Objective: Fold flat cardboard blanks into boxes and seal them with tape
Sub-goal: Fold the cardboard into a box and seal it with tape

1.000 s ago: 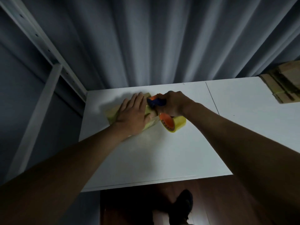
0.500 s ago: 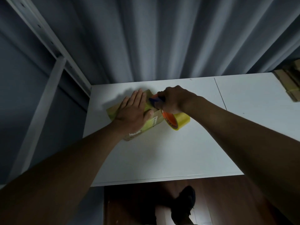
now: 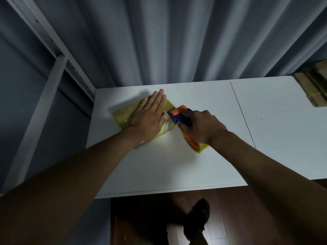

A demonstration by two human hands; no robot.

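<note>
A small cardboard box (image 3: 122,115), glossy with yellowish tape on top, lies on the white table (image 3: 169,167) near its far left corner. My left hand (image 3: 150,115) presses flat on the box with fingers together and straight. My right hand (image 3: 200,128) grips a blue and orange tape dispenser (image 3: 178,114), whose toothed orange head sits at the box's right edge. The orange-cored roll of clear yellowish tape (image 3: 194,146) hangs below my right wrist, just above the table.
A stack of flat cardboard blanks (image 3: 313,85) lies at the table's far right edge. Grey curtains hang behind the table and a metal rack frame (image 3: 53,71) stands at the left. A dark shoe (image 3: 196,220) shows on the brown floor below the front edge.
My right hand has drawn the dispenser back to the right, off the box top to its right edge. The left hand has stayed flat on the box.
</note>
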